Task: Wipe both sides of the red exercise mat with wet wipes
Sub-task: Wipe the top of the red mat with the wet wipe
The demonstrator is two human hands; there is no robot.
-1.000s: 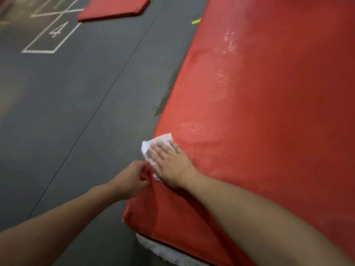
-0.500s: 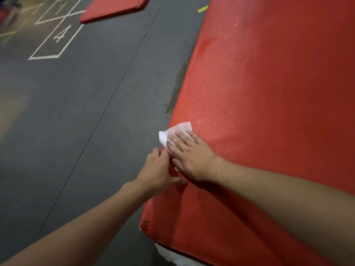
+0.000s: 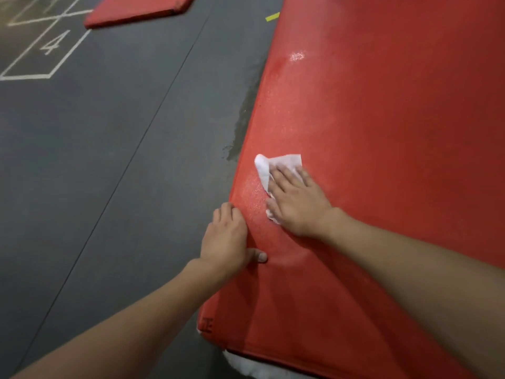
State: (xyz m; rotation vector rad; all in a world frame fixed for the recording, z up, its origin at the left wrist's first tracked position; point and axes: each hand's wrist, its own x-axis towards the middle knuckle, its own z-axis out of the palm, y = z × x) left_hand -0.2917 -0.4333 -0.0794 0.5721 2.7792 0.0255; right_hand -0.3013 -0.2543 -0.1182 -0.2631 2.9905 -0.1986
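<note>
The red exercise mat [image 3: 382,132] fills the right half of the view, lying on the dark floor. My right hand [image 3: 297,203] lies flat with straight fingers on a white wet wipe [image 3: 278,162], pressing it onto the mat near its left edge. My left hand [image 3: 226,242] grips that left edge just below, fingers curled over the side and thumb on top. Damp sheen shows on the mat around the wipe.
A second red mat [image 3: 136,9] lies on the floor at the top left. White hopscotch lines with a "4" [image 3: 52,43] mark the dark floor. A wet patch [image 3: 243,124] borders the mat's edge. White padding [image 3: 246,367] shows at the mat's near end.
My right hand has slid the wipe from the mat's left edge inward and farther up the surface. My left hand has moved up along the edge and taken hold of it.
</note>
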